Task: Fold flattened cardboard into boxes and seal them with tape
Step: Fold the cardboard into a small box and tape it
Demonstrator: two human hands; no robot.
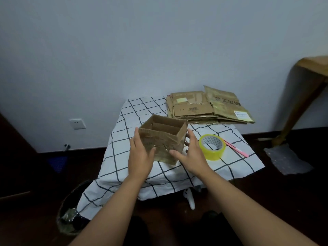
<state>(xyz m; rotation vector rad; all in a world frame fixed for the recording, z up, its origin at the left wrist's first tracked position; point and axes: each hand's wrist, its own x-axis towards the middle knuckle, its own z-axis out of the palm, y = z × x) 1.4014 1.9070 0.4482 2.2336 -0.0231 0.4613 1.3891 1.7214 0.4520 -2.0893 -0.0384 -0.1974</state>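
A small brown cardboard box [164,139] stands upright on the checked tablecloth [177,174], its top open and its flaps raised. My left hand [141,157] presses flat against the box's left side, thumb on the front face. My right hand [190,155] lies against the right side, fingers straight, thumb reaching across the front. A roll of yellow tape [212,146] lies flat just right of my right hand. A stack of flattened cardboard [209,108] rests at the table's far right corner.
A pink pen-like tool [236,148] lies right of the tape. A waste bin [72,210] stands on the dark floor at the lower left, and a wooden furniture leg [301,103] rises at the right. A wall [124,50] backs the table.
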